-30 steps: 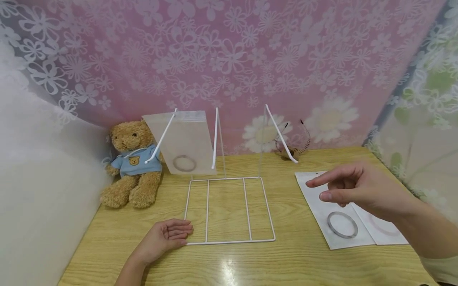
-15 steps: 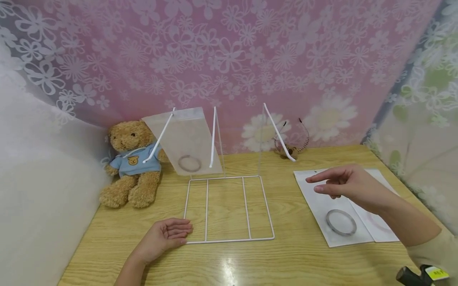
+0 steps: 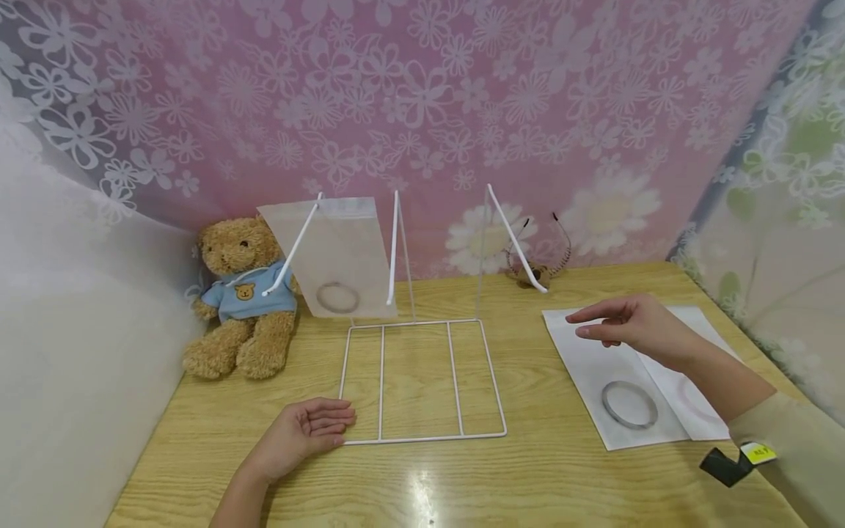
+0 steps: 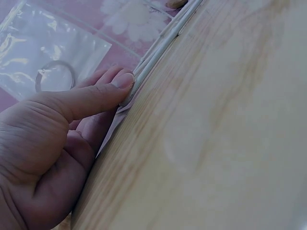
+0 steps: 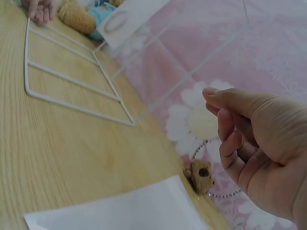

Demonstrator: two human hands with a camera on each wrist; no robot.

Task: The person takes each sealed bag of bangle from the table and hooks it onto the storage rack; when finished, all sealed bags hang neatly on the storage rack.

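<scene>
Wire rack [image 3: 414, 323] meets the left grip [image 3: 305, 438] at its near-left corner.

White rack [image 3: 455, 381]: near-left corner covered by the left hand [image 3: 306, 433], lower left of the head view. Left hand: blurred, cropped by the top edge, upper left of the right wrist view. Hanging packet [image 3: 343, 249]: cut off at the left edge of the left wrist view. Teddy bear [image 3: 247, 308]: one side behind the hanging packet, left of the head view. Flat packet [image 3: 700, 323]: partly hidden by the right forearm [image 3: 726, 385]. Pink ring [image 3: 689, 407]: faint, partly hidden likewise. Headband [image 5: 200, 179]: band partly behind the right hand [image 3: 634, 330], right wrist view. Yellow label [image 3: 759, 452]: lettering too small to read. Brown object [image 4: 176, 4]: top-edge sliver, unidentifiable.
</scene>
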